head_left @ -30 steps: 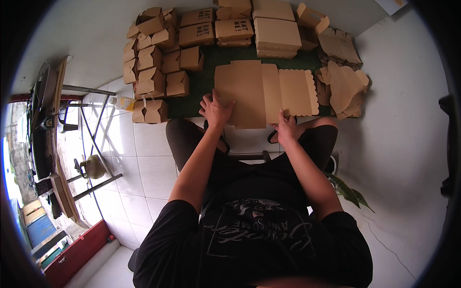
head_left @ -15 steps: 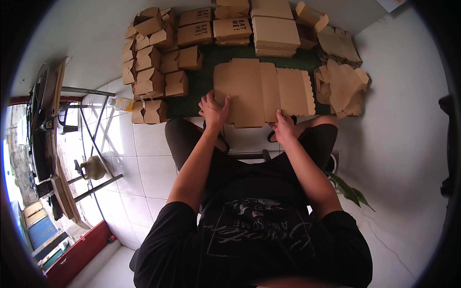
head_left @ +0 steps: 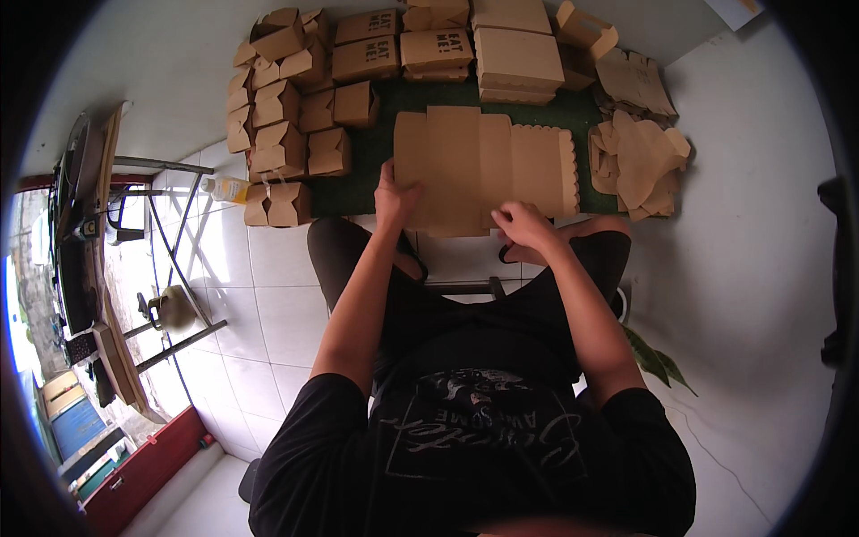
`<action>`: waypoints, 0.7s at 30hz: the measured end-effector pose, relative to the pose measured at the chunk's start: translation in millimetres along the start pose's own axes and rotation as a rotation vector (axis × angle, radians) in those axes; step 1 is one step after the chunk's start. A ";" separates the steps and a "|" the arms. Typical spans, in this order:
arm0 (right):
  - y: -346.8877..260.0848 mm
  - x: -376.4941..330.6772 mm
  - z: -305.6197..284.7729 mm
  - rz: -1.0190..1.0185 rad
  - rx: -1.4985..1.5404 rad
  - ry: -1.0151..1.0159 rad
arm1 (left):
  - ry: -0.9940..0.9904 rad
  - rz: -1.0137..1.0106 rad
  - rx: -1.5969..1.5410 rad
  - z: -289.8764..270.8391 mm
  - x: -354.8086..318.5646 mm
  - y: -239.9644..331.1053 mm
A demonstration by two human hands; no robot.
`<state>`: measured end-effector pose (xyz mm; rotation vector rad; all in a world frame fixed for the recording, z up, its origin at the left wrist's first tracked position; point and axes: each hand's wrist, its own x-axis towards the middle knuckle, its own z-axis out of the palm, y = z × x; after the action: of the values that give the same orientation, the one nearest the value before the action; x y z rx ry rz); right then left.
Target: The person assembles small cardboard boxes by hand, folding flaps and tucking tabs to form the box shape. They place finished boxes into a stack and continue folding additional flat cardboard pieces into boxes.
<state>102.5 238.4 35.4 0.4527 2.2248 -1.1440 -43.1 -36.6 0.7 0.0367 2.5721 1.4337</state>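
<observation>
A flat, unfolded brown cardboard box blank [head_left: 456,170] lies in front of me, with crease lines across it and a scalloped edge on its right. It overhangs the near edge of the green table. My left hand [head_left: 394,201] grips the blank's left edge near its lower corner, its thumb on top and slightly blurred. At the near edge, right of the middle, my right hand [head_left: 523,222] is curled with its fingers bent against the cardboard. The fingertips under the blank are hidden.
Small folded boxes [head_left: 277,148] are stacked at the left, by a bottle of yellow liquid [head_left: 225,190]. Larger printed boxes [head_left: 365,59] and pale boxes [head_left: 519,64] line the back. Loose flat cardboard pieces [head_left: 637,161] pile up at the right of the green tabletop [head_left: 362,192].
The blank has shifted slightly left, and its far and near flaps look different. My right hand has moved left along the near edge and curled more. My left hand stays near the left edge.
</observation>
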 end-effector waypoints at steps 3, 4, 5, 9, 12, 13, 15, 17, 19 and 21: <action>-12.0 24.3 7.9 -0.362 -0.136 0.344 | -0.055 -0.055 -0.008 0.5 5.0 3.7; -15.6 35.0 10.4 -0.457 -0.166 0.423 | -0.074 -0.088 0.002 1.4 6.6 4.9; -19.3 47.0 12.5 -0.529 -0.200 0.493 | -0.074 -0.080 -0.003 2.5 8.0 5.6; -29.0 88.4 25.8 -0.521 -0.423 0.596 | -0.054 -0.014 0.029 8.8 17.0 2.2; -32.0 108.6 44.3 -0.486 -0.534 0.647 | -0.053 0.001 0.034 12.5 19.3 -4.1; -32.8 114.6 51.3 -0.498 -0.552 0.692 | -0.065 -0.024 0.033 13.4 19.5 -5.7; -32.5 124.1 64.2 -0.404 -0.629 0.671 | -0.051 0.015 0.017 15.8 14.8 -8.0; -27.7 128.5 72.0 -0.468 -0.615 0.752 | -0.050 0.029 0.008 16.4 10.3 -9.4; -23.4 130.9 75.7 -0.465 -0.612 0.756 | -0.047 0.054 0.002 16.7 8.6 -10.7; -20.7 131.8 75.4 -0.397 -0.628 0.689 | -0.050 0.090 -0.017 17.2 8.9 -11.7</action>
<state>16.4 168.8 -70.6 0.1387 3.2097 -0.4034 -47.8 -27.3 -19.4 0.1855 2.5483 1.4654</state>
